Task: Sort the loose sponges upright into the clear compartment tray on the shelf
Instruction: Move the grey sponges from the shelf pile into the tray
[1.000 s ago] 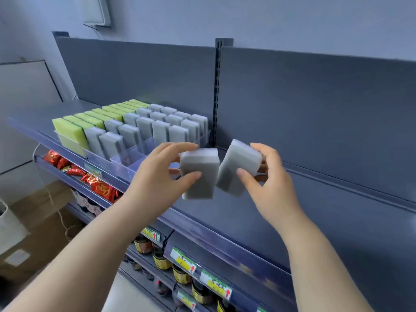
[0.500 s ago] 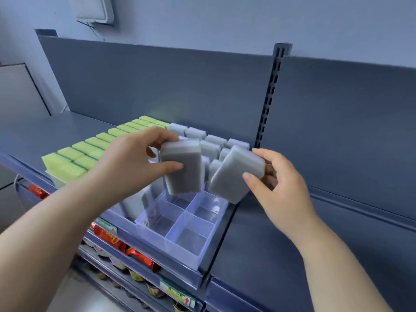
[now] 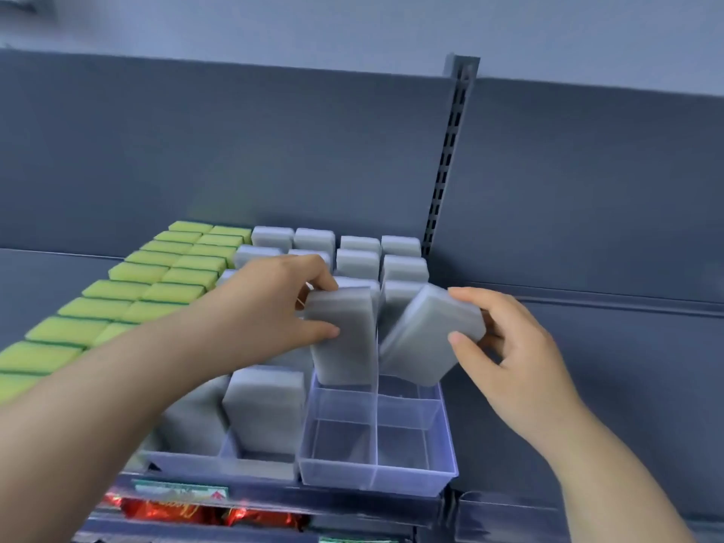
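Observation:
My left hand grips a grey sponge held upright, its lower end inside a compartment of the clear tray. My right hand grips a second grey sponge, tilted to the left, its lower end at the neighbouring compartment on the right. Several grey sponges stand upright in the rows behind. The tray's front compartments hold nothing.
Another clear tray to the left holds upright grey sponges. Rows of green-yellow sponges fill the shelf's left side. A slotted upright divides the dark back panel. Red packets lie on the shelf below.
Both hands have moved down and forward with their sponges, from above the tray into its middle compartments. The view has shifted left and closer to the tray.

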Demonstrator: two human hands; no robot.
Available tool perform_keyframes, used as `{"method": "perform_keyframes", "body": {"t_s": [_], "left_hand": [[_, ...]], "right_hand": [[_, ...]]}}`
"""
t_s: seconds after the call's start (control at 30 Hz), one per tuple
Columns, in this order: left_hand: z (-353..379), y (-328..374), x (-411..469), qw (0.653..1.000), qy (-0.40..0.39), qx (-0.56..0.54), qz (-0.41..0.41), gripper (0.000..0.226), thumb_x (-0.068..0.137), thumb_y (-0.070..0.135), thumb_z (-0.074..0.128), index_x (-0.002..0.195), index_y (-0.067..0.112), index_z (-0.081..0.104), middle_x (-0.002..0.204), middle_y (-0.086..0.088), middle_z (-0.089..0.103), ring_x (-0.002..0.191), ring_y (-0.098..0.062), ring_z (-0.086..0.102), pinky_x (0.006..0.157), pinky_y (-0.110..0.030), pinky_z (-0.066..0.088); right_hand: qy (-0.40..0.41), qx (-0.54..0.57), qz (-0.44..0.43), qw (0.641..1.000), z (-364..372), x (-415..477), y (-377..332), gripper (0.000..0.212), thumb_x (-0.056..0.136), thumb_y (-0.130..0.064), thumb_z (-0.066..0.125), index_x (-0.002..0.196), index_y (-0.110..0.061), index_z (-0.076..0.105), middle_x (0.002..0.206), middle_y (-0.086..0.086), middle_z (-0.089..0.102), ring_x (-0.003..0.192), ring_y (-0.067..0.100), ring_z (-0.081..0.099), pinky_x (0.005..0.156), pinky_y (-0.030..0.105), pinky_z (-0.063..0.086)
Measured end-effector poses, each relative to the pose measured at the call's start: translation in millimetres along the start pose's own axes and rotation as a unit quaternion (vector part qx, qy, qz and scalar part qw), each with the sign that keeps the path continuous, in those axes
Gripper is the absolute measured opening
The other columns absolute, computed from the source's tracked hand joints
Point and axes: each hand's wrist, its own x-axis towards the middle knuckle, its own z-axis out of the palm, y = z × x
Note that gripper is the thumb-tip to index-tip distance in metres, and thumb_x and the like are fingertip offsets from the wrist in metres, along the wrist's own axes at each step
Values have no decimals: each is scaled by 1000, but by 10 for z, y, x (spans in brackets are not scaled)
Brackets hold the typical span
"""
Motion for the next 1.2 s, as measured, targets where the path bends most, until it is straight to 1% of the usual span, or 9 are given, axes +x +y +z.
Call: {"method": "perform_keyframes", "body": {"t_s": [0.1,0.23,0.33,0.4,0.67,0.77,0.9,1.03,1.2], "left_hand": [[68,1,5,999,-12,24,30,35,70,37,77,97,32,55,84,15,55,83,-6,55,70,-10,40],[169,7,12,995,-24,64,72,37,75,37,74,104,24,55,80,20,42,84,-8,47,67,-17,33],[218,-13,23,992,-35,85,85,40,75,42,72,106,25,53,93,16,52,89,-9,50,76,-22,41],[247,-14,22,991,-41,96,87,41,76,44,70,108,26,52,92,14,52,87,-9,49,77,-25,43],[269,-59,49,990,-30,98,102,43,76,49,68,109,26,52,97,8,60,92,-14,53,78,-27,44],[277,-78,63,990,-30,92,105,45,76,50,67,110,26,52,99,8,61,91,-13,54,79,-27,45],[276,-83,65,988,-31,87,125,55,78,49,66,125,33,45,113,11,59,96,-10,53,81,-22,42],[251,-66,74,984,-37,90,146,58,80,52,62,131,35,42,118,12,55,104,-10,51,84,-20,39],[208,74,54,972,-10,151,180,51,87,56,48,133,34,39,117,10,53,107,-14,50,84,-24,36]], "right_hand": [[6,-38,-6,999,81,-51,-31,45,84,-11,60,110,-47,52,112,-25,52,106,2,52,86,14,43],[14,-76,-22,997,112,-59,-89,44,84,-10,60,112,-44,52,114,-24,51,106,1,50,87,11,40],[5,-110,-38,993,128,-39,-132,41,83,-8,60,112,-37,56,113,-24,49,90,6,51,80,9,39],[-12,-134,-39,990,154,-26,-140,40,83,-9,59,113,-34,57,113,-27,46,84,6,49,77,5,35],[-82,-156,25,984,279,-50,6,38,88,-12,56,119,-32,53,116,-30,41,79,12,50,74,4,36],[-86,-157,40,983,281,-36,12,38,89,-13,55,122,-33,52,117,-32,41,81,13,51,75,1,34],[-104,-188,43,976,250,-17,-25,40,90,-19,53,124,-38,46,119,-33,39,95,14,54,78,2,36],[-107,-212,35,971,221,-14,-110,47,90,-27,52,129,-47,35,122,-37,31,103,5,45,80,12,35],[-87,-240,7,967,188,-44,-163,48,90,-29,51,133,-41,35,129,-32,32,109,-15,30,84,4,28]]}}
